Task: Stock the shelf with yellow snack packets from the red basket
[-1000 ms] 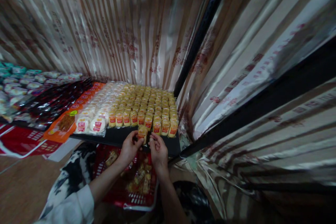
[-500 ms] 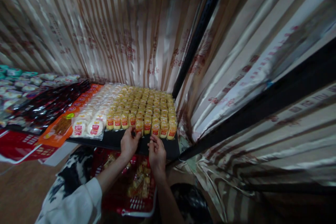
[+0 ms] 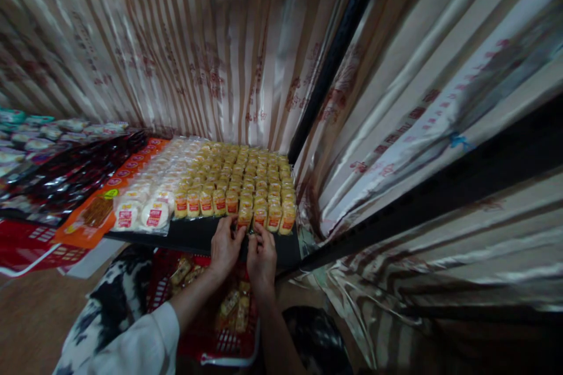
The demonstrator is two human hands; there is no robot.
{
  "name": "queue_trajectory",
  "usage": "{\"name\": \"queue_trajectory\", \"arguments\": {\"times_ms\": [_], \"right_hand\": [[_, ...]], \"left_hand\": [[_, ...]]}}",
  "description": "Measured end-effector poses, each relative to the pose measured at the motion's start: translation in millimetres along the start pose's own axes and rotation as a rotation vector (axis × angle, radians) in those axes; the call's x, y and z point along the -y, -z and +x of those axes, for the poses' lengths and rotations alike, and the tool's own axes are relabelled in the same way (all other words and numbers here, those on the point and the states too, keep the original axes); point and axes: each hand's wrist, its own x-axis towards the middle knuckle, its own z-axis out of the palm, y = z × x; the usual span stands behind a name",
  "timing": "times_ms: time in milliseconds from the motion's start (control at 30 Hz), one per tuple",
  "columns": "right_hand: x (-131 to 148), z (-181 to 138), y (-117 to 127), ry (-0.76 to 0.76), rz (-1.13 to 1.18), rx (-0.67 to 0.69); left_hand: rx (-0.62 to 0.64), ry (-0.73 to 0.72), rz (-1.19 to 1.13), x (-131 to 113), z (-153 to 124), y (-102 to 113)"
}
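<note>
Rows of small yellow cakes [image 3: 231, 201] in clear wrappers with red-and-yellow labels cover the right end of a black shelf [image 3: 189, 233]. At the front edge, my left hand [image 3: 225, 247] has thumb and fingers closed at the lower left of one wrapped cake [image 3: 245, 215]. My right hand [image 3: 263, 255] is close beside it, fingers curled together at that cake's lower right corner. Part of the wrapper is hidden behind my fingertips. This cake stands slightly nearer to me than the front cakes to its left.
Left of the cakes lie round white packets [image 3: 153, 214], an orange packet strip [image 3: 90, 217] and dark glossy packets [image 3: 74, 173]. Below the shelf stands a red basket [image 3: 229, 343] holding wrapped snacks. A striped curtain [image 3: 211, 41] hangs behind; black posts [image 3: 332, 61] bound the right.
My left hand has shifted right to the neighbouring cake. The cake it touched before now sits farther back, level with those on its left. My right hand has drawn closer to my left.
</note>
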Motion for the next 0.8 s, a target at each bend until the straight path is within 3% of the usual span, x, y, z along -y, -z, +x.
{"name": "queue_trajectory", "arguments": {"times_ms": [167,400,600,800], "right_hand": [[4,1,0,-0.015,-0.026,-0.041],[3,1,-2,-0.010,-0.062,-0.008],[3,-2,-3,0.031,-0.023,-0.010],[21,-18,9,0.070,0.035,0.090]], "left_hand": [[-0.031,0.011,-0.066,8,0,-8],[0.038,0.042,-0.003,7,0,-11],[0.044,0.039,-0.016,4,1,-8],[0.005,0.001,-0.062,-1,-7,6]]}}
